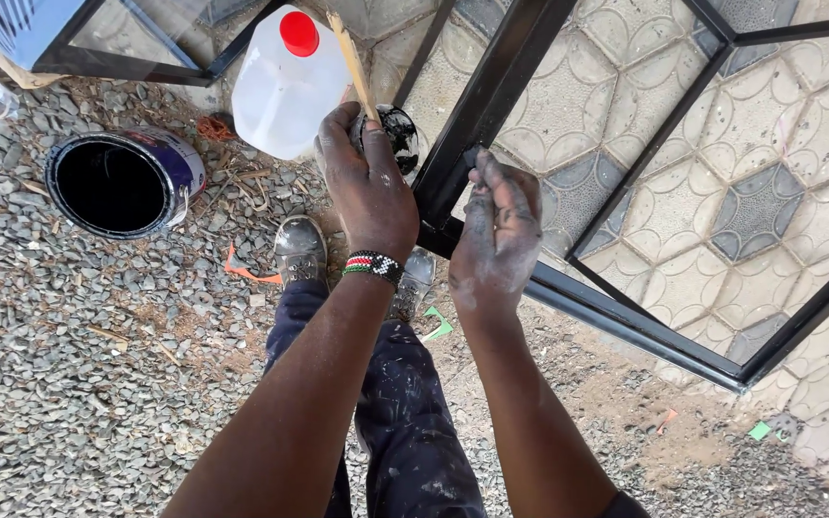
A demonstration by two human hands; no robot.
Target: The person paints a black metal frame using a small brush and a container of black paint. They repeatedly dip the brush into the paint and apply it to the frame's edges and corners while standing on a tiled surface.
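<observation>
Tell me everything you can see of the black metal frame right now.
The black metal frame is made of square-section bars, glossy black, joined into a lattice with straight and diagonal members. It lies tilted over patterned paving tiles, its near bar along the edge of the gravel. The right hand presses its paint-smeared fingertips against one bar. The left hand, just beside it, holds a brush with a wooden handle.
</observation>
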